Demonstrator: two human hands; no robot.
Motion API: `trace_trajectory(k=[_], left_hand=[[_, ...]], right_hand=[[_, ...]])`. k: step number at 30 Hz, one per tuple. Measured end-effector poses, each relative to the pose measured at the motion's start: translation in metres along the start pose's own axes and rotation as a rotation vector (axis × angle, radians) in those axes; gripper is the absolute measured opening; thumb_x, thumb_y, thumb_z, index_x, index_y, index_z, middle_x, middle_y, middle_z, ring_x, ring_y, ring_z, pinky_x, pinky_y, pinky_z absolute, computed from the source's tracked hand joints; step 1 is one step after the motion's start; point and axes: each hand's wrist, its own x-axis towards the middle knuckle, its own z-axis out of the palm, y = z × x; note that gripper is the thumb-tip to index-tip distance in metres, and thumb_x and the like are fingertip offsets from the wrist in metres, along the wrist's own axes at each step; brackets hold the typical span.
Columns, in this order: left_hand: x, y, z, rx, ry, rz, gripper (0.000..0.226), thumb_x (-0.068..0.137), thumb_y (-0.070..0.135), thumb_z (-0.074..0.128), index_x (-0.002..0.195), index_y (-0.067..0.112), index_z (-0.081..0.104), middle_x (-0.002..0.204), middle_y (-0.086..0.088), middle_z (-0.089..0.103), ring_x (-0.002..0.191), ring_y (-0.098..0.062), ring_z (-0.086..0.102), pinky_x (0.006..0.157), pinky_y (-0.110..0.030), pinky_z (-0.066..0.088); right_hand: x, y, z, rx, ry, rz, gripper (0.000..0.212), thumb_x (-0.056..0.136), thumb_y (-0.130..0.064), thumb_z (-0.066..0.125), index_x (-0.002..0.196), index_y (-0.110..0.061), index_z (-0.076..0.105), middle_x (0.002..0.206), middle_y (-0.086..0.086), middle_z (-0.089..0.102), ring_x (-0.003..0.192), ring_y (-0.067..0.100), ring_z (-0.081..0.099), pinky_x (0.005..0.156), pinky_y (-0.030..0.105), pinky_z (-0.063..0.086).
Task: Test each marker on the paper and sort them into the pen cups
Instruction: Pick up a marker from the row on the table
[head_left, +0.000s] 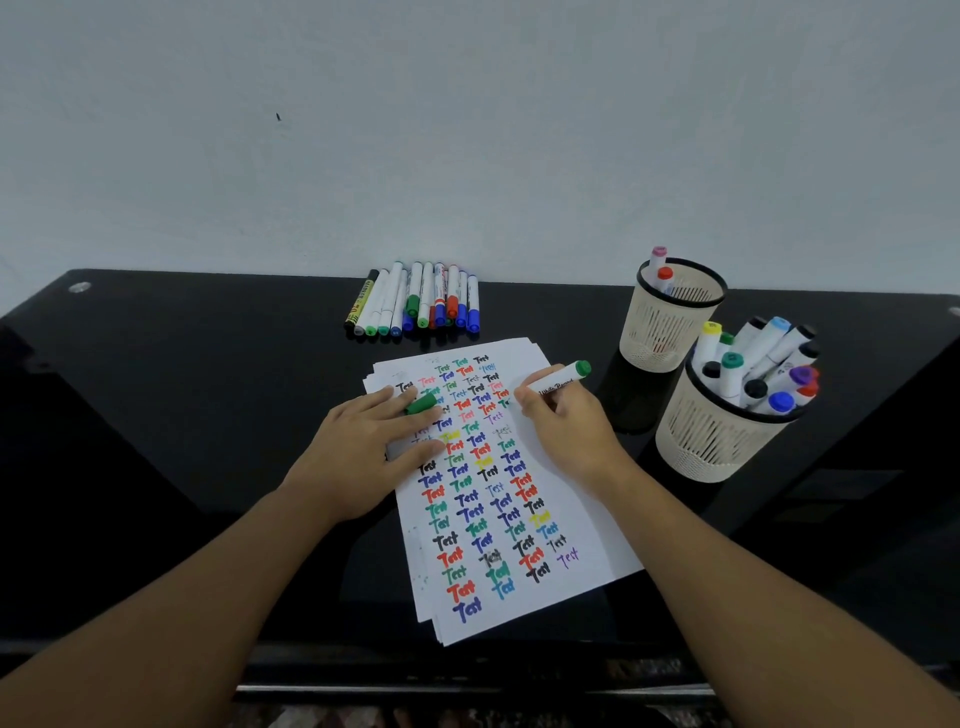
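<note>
On black desk (156, 395), two pen cups (670, 317), one uncapped green marker (558, 382)

I see a home or office desk corner: a glossy black table (208, 364) against a bare pale wall (467, 130), with mesh pen cups (670, 322).

Both forearms are bare to the frame edge, with no sleeves, rings or watch on either grip.

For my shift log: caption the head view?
Right hand tests green marker on paper; left hand holds cap.
</note>
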Motion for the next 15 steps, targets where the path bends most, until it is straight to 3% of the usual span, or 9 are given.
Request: trace_trajectory(k=[5,15], left_hand=[[-0.0003,0.0008,-0.0002,-0.011,-0.002,-0.005,0.068,0.085,0.088,0.019,0.146,0.061,0.035,0.164,0.022,0.02,0.153,-0.005,0.013,0.124,-0.039,0.014],[-0.0004,0.0006,-0.0008,0.001,-0.012,-0.007,0.068,0.085,0.089,0.018,0.146,0.062,0.033,0.164,0.022,0.019,0.153,-0.005,0.013,0.125,-0.04,0.014]], right_hand=[[0.0003,0.0002,0.0004,-0.026,0.006,0.02,0.039,0.102,-0.052,0.056,0.108,-0.014,0.065,0.093,0.003,0.07,0.087,0.022,0.069,0.085,0.051,0.06],[-0.0005,0.0,0.0004,-0.011,0.036,0.017,0.037,0.104,-0.048,0.056,0.101,-0.012,0.064,0.087,0.009,0.069,0.081,0.025,0.069,0.073,0.045,0.058]])
